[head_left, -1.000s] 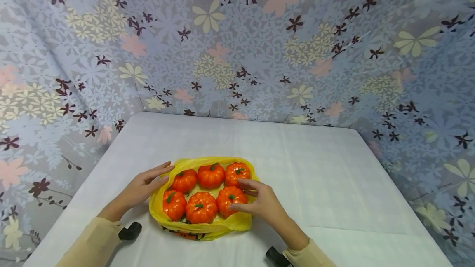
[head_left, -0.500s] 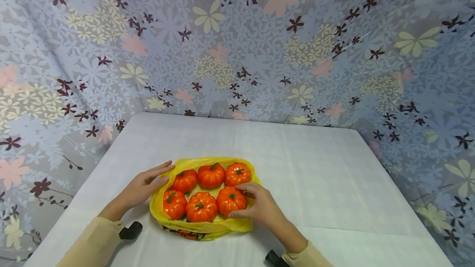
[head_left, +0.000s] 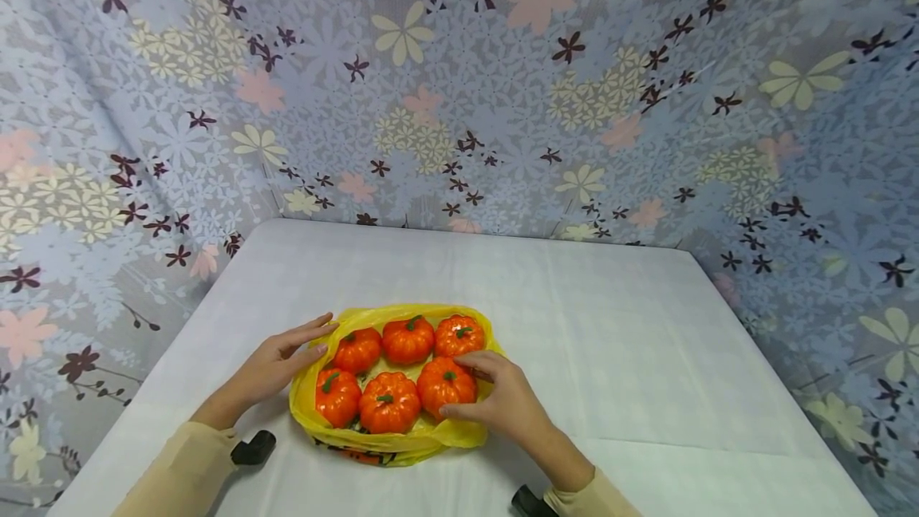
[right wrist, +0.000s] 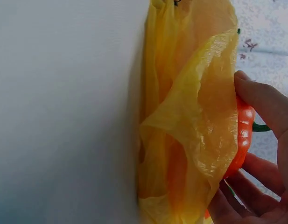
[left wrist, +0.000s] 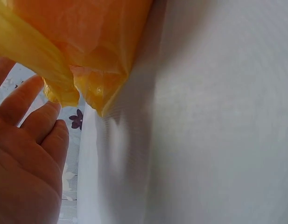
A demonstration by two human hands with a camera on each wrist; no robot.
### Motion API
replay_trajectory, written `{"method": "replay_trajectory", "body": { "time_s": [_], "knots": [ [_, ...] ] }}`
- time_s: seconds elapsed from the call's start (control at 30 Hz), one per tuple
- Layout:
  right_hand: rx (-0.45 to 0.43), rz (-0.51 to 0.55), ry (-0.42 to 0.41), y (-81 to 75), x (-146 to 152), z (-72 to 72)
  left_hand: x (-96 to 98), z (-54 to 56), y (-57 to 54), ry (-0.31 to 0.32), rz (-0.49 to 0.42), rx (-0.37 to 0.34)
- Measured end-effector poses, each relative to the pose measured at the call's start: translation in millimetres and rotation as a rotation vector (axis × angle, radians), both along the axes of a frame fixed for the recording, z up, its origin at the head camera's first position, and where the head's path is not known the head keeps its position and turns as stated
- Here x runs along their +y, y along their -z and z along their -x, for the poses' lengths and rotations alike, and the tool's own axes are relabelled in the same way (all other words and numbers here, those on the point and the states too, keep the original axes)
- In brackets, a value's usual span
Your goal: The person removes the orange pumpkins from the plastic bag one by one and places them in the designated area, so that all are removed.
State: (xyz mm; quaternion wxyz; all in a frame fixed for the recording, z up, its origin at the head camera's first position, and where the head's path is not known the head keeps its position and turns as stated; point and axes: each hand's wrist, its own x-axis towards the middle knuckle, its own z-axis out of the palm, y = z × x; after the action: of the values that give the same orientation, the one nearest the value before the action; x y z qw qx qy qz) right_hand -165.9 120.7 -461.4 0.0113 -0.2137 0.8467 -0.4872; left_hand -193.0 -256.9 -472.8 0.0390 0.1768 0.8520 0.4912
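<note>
Small orange pumpkins with green stems sit in two rows inside an open yellow plastic bag [head_left: 420, 447], its rim rolled down around them. My right hand [head_left: 506, 397] reaches over the bag's right side and grips the front right pumpkin [head_left: 447, 388], thumb at its near side and fingers at its far side. In the right wrist view that pumpkin [right wrist: 244, 130] shows between thumb and fingers, partly behind yellow plastic. At the bag's left side, my left hand [head_left: 276, 361] rests its extended fingers against the rim. The left wrist view shows these fingers [left wrist: 22, 100] beside the plastic.
The bag stands on a white-covered table [head_left: 610, 341], which extends behind it and to the right. A floral curtain [head_left: 459, 102] hangs behind and along the sides. Black wrist devices [head_left: 253, 447] sit below both sleeves.
My right hand's thumb and fingers have settled around the front right pumpkin, which has shifted very slightly up and left. The left hand and bag have stayed nearly still.
</note>
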Motion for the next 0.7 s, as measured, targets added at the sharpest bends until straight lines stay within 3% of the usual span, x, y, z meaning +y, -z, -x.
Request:
{"method": "replay_trajectory", "body": {
  "time_s": [0.37,0.7],
  "knots": [
    [0.029,0.027,0.050,-18.8,1.7,-0.4,-0.4,0.3,-0.8,-0.002,0.007,0.004],
    [0.092,-0.008,0.094,-29.4,11.8,1.7,0.2,-0.5,-1.6,0.000,0.001,0.009]
  ]
}}
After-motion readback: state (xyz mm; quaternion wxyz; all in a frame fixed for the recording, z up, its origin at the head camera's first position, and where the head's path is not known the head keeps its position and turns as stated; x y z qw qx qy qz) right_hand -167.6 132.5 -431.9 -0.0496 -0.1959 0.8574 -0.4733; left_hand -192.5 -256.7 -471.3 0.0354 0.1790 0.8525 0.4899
